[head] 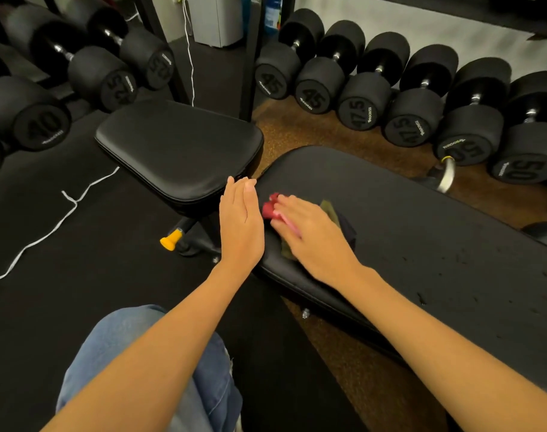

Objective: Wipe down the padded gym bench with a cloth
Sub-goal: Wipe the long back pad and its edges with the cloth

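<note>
The black padded bench has a long back pad [421, 232] running to the right and a separate seat pad [178, 151] to the left. A multicoloured cloth [331, 213], red, olive and dark, lies bunched on the near end of the long pad. My right hand [309, 232] presses flat on top of the cloth, fingers pointing left. My left hand [241, 219] hovers edge-on at the gap between the two pads, fingers straight and together, holding nothing. Small droplets speckle the long pad to the right.
Rows of black dumbbells [368, 88] line the floor behind the bench and at the left [38, 120]. A yellow-tipped adjustment knob [171, 241] sticks out under the seat. A white cord [63, 213] trails over the black mat. My jeans-clad knee [147, 369] is at the bottom.
</note>
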Demonstrator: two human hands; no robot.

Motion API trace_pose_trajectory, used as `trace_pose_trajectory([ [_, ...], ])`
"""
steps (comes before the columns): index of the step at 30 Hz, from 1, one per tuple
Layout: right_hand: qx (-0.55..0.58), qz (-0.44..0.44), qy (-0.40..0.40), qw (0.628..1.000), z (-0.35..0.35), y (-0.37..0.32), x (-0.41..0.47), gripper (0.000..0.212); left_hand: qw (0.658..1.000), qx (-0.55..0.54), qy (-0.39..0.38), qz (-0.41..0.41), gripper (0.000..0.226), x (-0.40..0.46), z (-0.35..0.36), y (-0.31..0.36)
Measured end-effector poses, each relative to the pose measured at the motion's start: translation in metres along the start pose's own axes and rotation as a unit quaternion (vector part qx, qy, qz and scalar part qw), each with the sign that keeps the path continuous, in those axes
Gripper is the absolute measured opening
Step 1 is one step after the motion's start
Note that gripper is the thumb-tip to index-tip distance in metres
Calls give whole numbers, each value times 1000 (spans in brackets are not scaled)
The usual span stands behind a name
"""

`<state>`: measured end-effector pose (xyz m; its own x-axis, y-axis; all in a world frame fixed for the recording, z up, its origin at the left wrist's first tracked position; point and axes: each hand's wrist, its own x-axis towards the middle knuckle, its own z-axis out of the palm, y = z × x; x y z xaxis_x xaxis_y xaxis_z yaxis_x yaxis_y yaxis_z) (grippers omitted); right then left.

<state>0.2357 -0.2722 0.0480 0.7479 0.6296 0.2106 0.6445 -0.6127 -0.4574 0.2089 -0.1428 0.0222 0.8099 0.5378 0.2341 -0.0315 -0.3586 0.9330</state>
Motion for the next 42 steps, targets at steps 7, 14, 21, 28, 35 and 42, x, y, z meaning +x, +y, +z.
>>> trace_pose_trajectory([
  [7,42,-65,-155,985,-36,-5,-52,40,999,-40,4,-30,31,0,-2,5],
  [14,48,59,64,995,-70,28,-36,19,998,-10,-20,-55,22,2,-2,10],
  [21,-83,104,65,989,-12,57,23,31,993,6,4,-119,21,29,-31,10],
  [28,-77,-11,15,997,27,9,84,31,994,54,40,-84,22,43,-67,3],
  [35,-22,-124,-52,991,30,-17,50,30,995,43,42,-76,20,49,-69,9],
  [42,-48,-91,-87,991,19,-33,7,41,995,-21,24,-92,28,41,-42,29],
])
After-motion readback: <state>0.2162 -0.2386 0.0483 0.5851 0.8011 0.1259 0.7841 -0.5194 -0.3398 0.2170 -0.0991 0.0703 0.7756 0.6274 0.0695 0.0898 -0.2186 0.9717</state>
